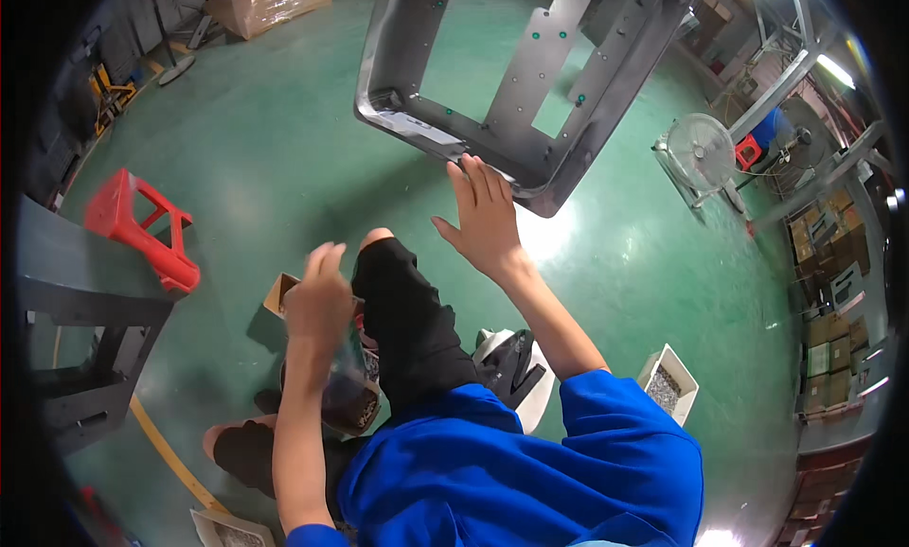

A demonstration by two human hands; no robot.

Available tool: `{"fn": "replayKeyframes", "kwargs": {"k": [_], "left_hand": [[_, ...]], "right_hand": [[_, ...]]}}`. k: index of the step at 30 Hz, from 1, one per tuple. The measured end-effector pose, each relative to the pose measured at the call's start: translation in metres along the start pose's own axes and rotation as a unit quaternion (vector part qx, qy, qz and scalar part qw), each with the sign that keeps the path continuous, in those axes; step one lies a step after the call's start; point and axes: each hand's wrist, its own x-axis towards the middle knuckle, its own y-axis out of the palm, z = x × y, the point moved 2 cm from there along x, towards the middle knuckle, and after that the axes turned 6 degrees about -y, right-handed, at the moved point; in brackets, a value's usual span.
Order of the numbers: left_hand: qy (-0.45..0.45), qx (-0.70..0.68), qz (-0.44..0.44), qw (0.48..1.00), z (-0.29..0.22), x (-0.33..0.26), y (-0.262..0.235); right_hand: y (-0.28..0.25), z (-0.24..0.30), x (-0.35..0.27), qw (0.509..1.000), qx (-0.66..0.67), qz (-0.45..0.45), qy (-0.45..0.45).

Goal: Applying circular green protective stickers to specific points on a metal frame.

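Observation:
My right hand (488, 216) is raised with the fingers spread, its fingertips at the lower edge of a large dark grey metal frame (530, 83) that stands tilted on the green floor. It holds nothing. My left hand (317, 296) is blurred and hangs above my left knee, over a small brown cardboard box (280, 291); the fingers look loosely curled and I cannot tell if they hold anything. A clear bag of small dark parts (348, 391) lies below my left forearm. I wear a blue shirt and black shorts.
A white box of small metal screws (668, 384) sits on the floor to my right. A red plastic stool (142, 230) lies tipped at the left beside a dark metal bench (85, 301). A floor fan (701, 154) stands at the right. Stacked cartons line the right wall.

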Motion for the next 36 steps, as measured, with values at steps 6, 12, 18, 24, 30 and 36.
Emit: {"fn": "replayKeyframes", "kwargs": {"k": [6, 12, 18, 24, 30, 36], "left_hand": [[-0.264, -0.158, -0.110, 0.945, 0.093, -0.068, -0.067], [-0.248, -0.178, -0.322, 0.896, 0.164, -0.116, -0.105], [-0.256, -0.175, -0.350, 0.884, 0.171, -0.131, -0.129], [-0.269, -0.174, -0.404, 0.857, 0.181, -0.140, -0.134], [-0.276, -0.148, -0.418, 0.853, 0.175, -0.139, -0.141], [-0.282, -0.130, -0.398, 0.863, 0.172, -0.136, -0.139]], "right_hand": [[0.048, -0.027, 0.018, 0.998, -0.040, -0.023, 0.030], [0.089, -0.052, 0.032, 0.994, -0.094, -0.007, 0.055], [0.108, -0.070, 0.037, 0.990, -0.125, 0.003, 0.063], [0.117, -0.085, 0.039, 0.990, -0.129, 0.003, 0.061], [0.100, -0.089, 0.038, 0.996, -0.064, -0.027, 0.061], [0.075, -0.100, 0.020, 0.994, -0.023, -0.080, 0.068]]}}
